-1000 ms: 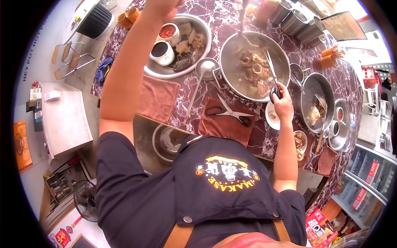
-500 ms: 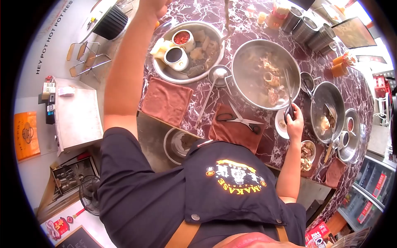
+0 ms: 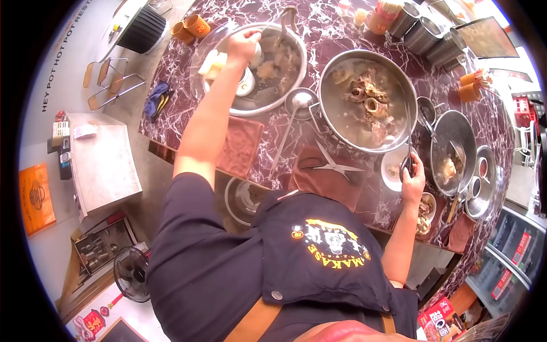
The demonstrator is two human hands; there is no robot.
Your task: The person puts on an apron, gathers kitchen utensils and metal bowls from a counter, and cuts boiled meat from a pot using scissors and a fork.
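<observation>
Maroon marbled table (image 3: 322, 34), lettered wall (image 3: 61, 74)

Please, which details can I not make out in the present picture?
In the head view:
Left hand: fingers turned away, so any grip is unclear.
White cups: contents hidden by that hand and wrist.
Scissors: handles partly covered by the right hand.
Pot: bottom hidden by cloudy broth.
Wall lettering: end cut off at the top.

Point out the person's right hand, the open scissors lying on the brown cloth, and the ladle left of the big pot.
Right hand (image 3: 415, 180), head view: middle of the hand.
Open scissors (image 3: 332, 166), head view: where the blades cross.
Ladle (image 3: 300, 101), head view: its round bowl.
</observation>
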